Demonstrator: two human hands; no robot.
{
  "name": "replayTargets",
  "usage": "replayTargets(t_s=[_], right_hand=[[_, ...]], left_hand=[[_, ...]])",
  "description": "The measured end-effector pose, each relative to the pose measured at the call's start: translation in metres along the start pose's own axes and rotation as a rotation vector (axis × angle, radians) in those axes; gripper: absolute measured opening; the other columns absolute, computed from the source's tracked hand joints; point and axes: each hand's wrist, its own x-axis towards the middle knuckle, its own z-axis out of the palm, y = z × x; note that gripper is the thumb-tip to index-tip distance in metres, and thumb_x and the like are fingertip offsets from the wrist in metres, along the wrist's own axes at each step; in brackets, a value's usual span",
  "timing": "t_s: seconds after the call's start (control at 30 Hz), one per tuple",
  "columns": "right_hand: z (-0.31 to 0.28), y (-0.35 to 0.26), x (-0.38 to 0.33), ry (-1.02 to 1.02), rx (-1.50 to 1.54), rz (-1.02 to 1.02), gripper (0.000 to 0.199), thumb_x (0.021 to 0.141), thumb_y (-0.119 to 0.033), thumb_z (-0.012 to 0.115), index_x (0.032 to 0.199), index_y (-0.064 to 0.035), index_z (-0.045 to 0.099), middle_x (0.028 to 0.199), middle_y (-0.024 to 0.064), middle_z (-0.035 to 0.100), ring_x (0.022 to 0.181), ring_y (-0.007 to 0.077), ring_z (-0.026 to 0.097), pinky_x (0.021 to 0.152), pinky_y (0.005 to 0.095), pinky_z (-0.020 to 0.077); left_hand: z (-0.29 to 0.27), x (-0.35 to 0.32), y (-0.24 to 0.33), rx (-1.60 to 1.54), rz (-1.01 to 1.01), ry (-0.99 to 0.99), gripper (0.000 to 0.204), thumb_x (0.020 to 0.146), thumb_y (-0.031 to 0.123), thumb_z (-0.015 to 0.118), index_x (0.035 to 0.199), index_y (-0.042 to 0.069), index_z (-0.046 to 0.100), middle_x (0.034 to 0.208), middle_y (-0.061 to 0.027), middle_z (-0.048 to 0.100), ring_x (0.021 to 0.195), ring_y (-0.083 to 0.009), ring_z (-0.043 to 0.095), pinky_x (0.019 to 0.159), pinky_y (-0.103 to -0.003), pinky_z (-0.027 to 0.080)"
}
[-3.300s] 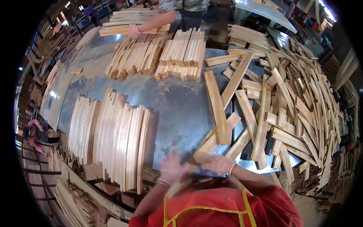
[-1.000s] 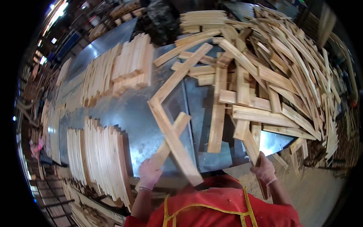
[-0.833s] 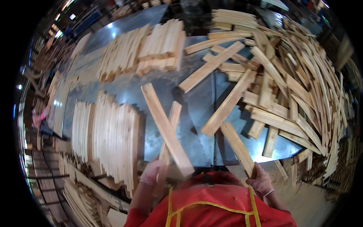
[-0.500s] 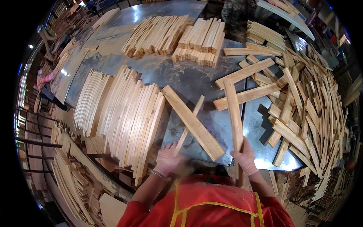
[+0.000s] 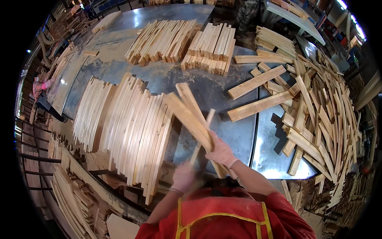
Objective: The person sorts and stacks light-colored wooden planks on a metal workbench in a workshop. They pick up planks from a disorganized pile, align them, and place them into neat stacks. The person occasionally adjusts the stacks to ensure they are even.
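Note:
My right hand (image 5: 221,151), in a pale glove, is closed round a flat wooden board (image 5: 186,118) that slants up to the left and is blurred at its far end. Behind it, partly covered, a second wooden board (image 5: 190,98) slants the same way. A thin wooden strip (image 5: 209,116) crosses beneath the boards, its near end beside my left hand (image 5: 184,177). That hand, gloved too, is smeared by motion, so its fingers and any hold on the strip are unclear.
Rows of light strips (image 5: 133,131) lie left on the metal table (image 5: 234,137). Two stacks of cut pieces (image 5: 163,40) (image 5: 211,46) stand at the back. Loose boards (image 5: 314,115) heap up on the right. A person (image 5: 39,87) stands at far left.
My right hand has swung its board leftward, over the other slanted board. My left hand stays by the thin strip's near end, now blurred. The view has shifted slightly.

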Motion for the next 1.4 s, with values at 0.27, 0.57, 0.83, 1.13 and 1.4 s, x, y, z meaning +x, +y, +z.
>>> replayTargets(t_s=[0.27, 0.57, 0.83, 1.13, 1.4], right_hand=[[0.073, 0.045, -0.006, -0.363, 1.058, 0.197, 0.053, 0.084, -0.020, 0.080, 0.130, -0.0005, 0.064, 0.112, 0.0085, 0.071, 0.101, 0.0233, 0.067, 0.095, 0.0355, 0.0551], [0.101, 0.000, 0.028, -0.811, -0.108, -0.118, 0.056, 0.081, -0.047, 0.074, 0.122, -0.0098, 0.072, 0.103, 0.0129, 0.070, 0.089, 0.0231, 0.066, 0.076, 0.0385, 0.0552], [-0.217, 0.138, -0.017, 0.601, 0.126, -0.075, 0.058, 0.095, -0.036, 0.069, 0.142, -0.0045, 0.057, 0.124, 0.0205, 0.069, 0.116, 0.0306, 0.067, 0.098, 0.0404, 0.0538], [-0.396, 0.252, -0.005, 0.818, -0.320, 0.752, 0.090, 0.082, -0.043, 0.079, 0.154, -0.0045, 0.043, 0.153, 0.0275, 0.050, 0.132, 0.0435, 0.056, 0.110, 0.0518, 0.0458], [-0.314, 0.244, -0.078, 0.799, 0.882, 0.106, 0.083, 0.088, -0.004, 0.065, 0.163, -0.0042, 0.030, 0.129, 0.0131, 0.061, 0.112, 0.0198, 0.059, 0.094, 0.0355, 0.0538]], left_hand=[[-0.035, 0.040, -0.062, -0.060, -0.126, 0.117, 0.085, 0.095, 0.036, 0.063, 0.167, 0.010, 0.025, 0.136, -0.0253, 0.062, 0.120, -0.0430, 0.064, 0.102, -0.050, 0.052], [-0.031, 0.065, -0.002, 0.358, 0.038, 0.360, 0.092, 0.080, 0.040, 0.078, 0.158, 0.011, 0.039, 0.143, -0.0203, 0.054, 0.133, -0.0405, 0.052, 0.108, -0.054, 0.046], [-0.028, 0.091, -0.003, 0.731, -0.122, 0.524, 0.085, 0.088, 0.039, 0.072, 0.160, 0.009, 0.038, 0.162, -0.0160, 0.042, 0.155, -0.0388, 0.032, 0.127, -0.052, 0.025], [0.014, 0.191, 0.292, 0.538, 0.573, 0.399, 0.095, 0.079, 0.041, 0.083, 0.157, 0.006, 0.043, 0.147, -0.0193, 0.055, 0.140, -0.0379, 0.048, 0.120, -0.049, 0.035], [-0.023, 0.136, 0.295, -0.126, 0.326, -0.209, 0.083, 0.077, 0.019, 0.082, 0.153, 0.005, 0.052, 0.127, -0.0123, 0.067, 0.118, -0.0263, 0.064, 0.102, -0.036, 0.051]])
